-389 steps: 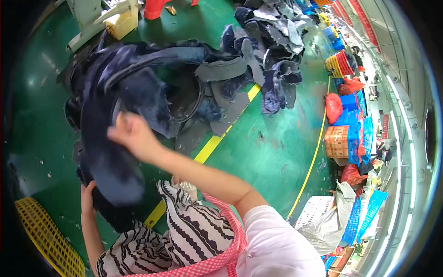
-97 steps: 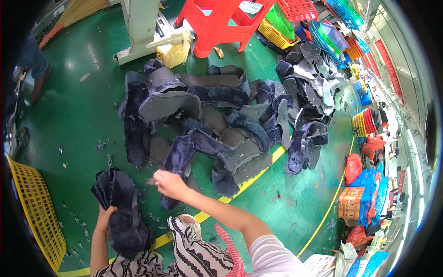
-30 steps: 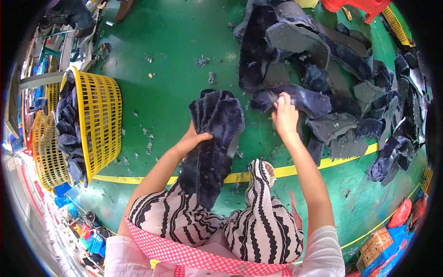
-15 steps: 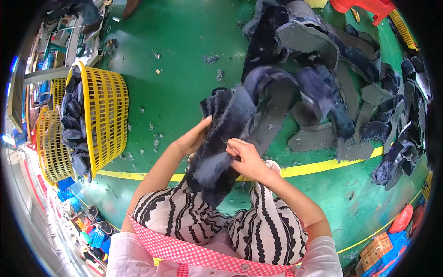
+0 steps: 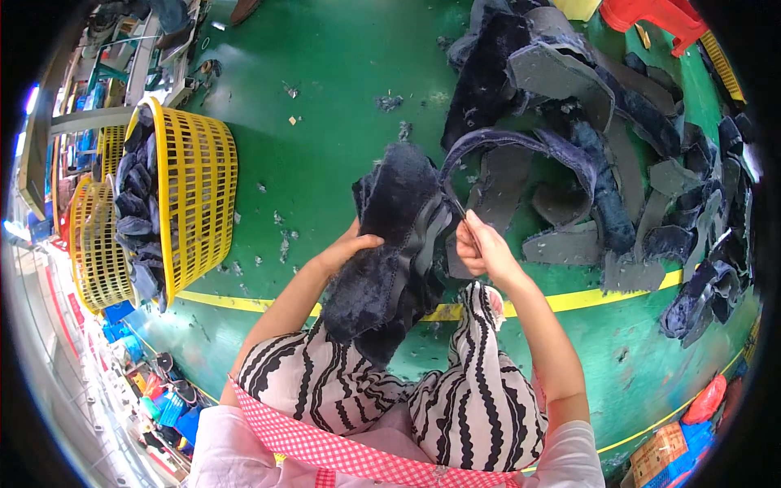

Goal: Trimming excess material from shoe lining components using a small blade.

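Observation:
A bundle of dark navy plush fabric pieces (image 5: 390, 215) hangs over my lap, soft pile showing on top. My left hand (image 5: 346, 248) grips its left edge, thumb lying on the pile and fingers hidden underneath. To the right of the bundle, my right hand (image 5: 480, 246) is closed round a slim dark pointed tool (image 5: 462, 210); its exact kind is too small to make out. The tool's tip reaches the near end of a long curved fabric strip (image 5: 521, 140), which arches away to the right. Whether strip and bundle are joined there, I cannot tell.
Yellow plastic baskets stand at the left, the nearer basket (image 5: 199, 195) holding dark fabric pieces. Cut plush pieces (image 5: 561, 77) with grey backing are heaped at the far right. Lint lies on the green floor (image 5: 325, 98). A red stool (image 5: 659, 16) is at the back.
My right hand has moved right, off the bundle, with the tool. The bundle's upper face now lies flatter, and my left hand has shifted lower along its edge. The blurred strip now shows as an arch.

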A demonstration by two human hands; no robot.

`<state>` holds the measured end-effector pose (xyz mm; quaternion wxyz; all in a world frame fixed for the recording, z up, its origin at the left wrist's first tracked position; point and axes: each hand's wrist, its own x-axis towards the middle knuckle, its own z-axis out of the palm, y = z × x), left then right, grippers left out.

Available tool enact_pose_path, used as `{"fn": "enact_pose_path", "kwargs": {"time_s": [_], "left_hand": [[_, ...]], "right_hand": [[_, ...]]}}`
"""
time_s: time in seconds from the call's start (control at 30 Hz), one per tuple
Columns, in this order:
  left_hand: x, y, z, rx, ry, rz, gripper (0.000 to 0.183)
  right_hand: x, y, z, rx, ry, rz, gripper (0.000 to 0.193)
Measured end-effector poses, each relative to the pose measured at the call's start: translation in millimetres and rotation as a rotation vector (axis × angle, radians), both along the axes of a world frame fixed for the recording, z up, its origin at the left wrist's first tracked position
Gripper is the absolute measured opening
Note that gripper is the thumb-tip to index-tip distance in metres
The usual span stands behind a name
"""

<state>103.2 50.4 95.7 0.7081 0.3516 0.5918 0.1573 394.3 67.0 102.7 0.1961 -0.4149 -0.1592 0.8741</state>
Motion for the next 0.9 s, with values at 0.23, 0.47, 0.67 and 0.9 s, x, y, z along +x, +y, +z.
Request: {"fn": "enact_pose_path", "kwargs": {"time_s": [0.23,0.47,0.67,0.9], "left_hand": [[-7,6,11,0.102,0.04,-0.032,0.1],[-38,8,36,0.261,0.197,0.046,0.112],[-226,-13,198,0.405,0.059,0.761,0.069],[-461,-92,313,0.675,0.202,1.276,0.053]], "right_hand": [[-26,40,0,-0.036,0.083,0.051,0.045],[-12,36,-6,-0.006,0.046,-0.296,0.04],[-29,21,-22,-0.013,0.009,-0.139,0.041],[-36,31,-22,-0.072,-0.132,-0.113,0.039]]}}
